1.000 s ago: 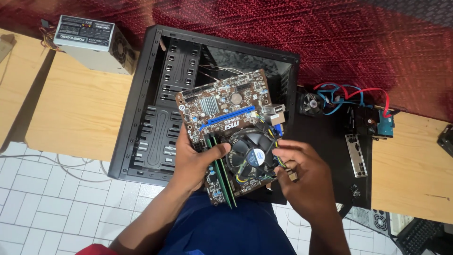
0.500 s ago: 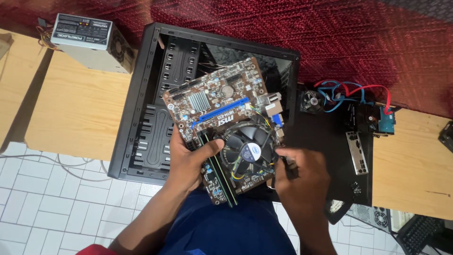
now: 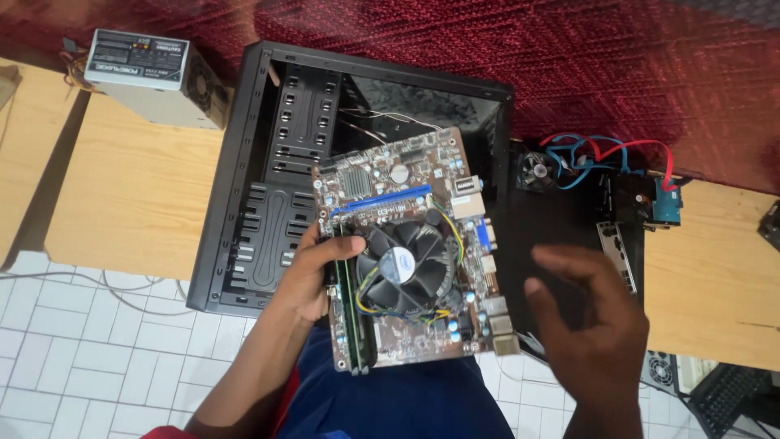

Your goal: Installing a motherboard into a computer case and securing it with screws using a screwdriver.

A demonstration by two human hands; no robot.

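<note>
Change: right hand (image 3: 587, 325) has come off the motherboard (image 3: 410, 248), grip spread, empty.
Left hand (image 3: 313, 272): grip pinching the board's left edge.
Board: tilted above the open black case (image 3: 268, 203).
Room: bare table (image 3: 134, 195) left of case.

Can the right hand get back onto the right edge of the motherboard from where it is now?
Probably yes. The right hand hovers open just off the motherboard, which the left hand holds by its left edge above the black case. Nothing lies between them.
</note>
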